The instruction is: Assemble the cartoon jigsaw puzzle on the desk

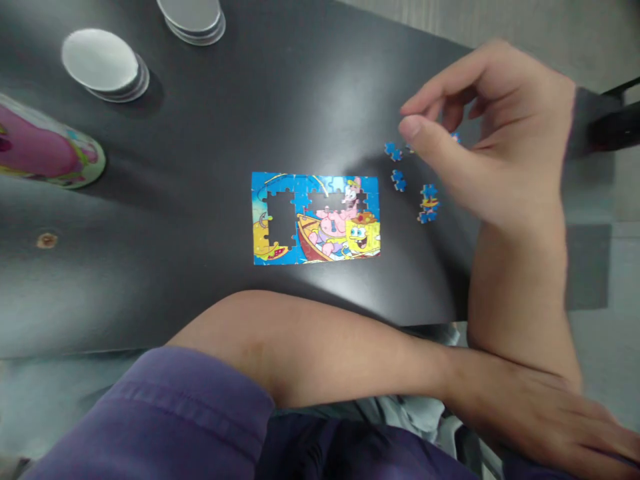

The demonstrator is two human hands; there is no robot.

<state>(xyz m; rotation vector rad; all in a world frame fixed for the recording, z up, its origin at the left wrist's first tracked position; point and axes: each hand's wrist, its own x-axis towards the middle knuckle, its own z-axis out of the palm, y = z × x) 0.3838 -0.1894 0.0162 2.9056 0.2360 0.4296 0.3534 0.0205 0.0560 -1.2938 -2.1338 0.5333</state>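
A cartoon jigsaw puzzle [330, 247], partly joined, lies flat on the dark table. It has gaps in its left half and along its upper middle. My right hand [505, 127] hovers above several loose puzzle pieces [399, 180] to the puzzle's right, hiding some of them. Its thumb and index fingertips are close together with a slight gap, and no piece shows between them. My left forearm crosses in front of the puzzle. Beyond the table edge, my left hand [545, 427] rests against my right arm with its fingers stretched out.
Two stacks of round whitish discs, one nearer [100, 60] and one farther [193, 15], stand at the upper left. A colourful printed cylinder [50, 147] is at the left edge. The dark table [195, 220] ends just in front of my body.
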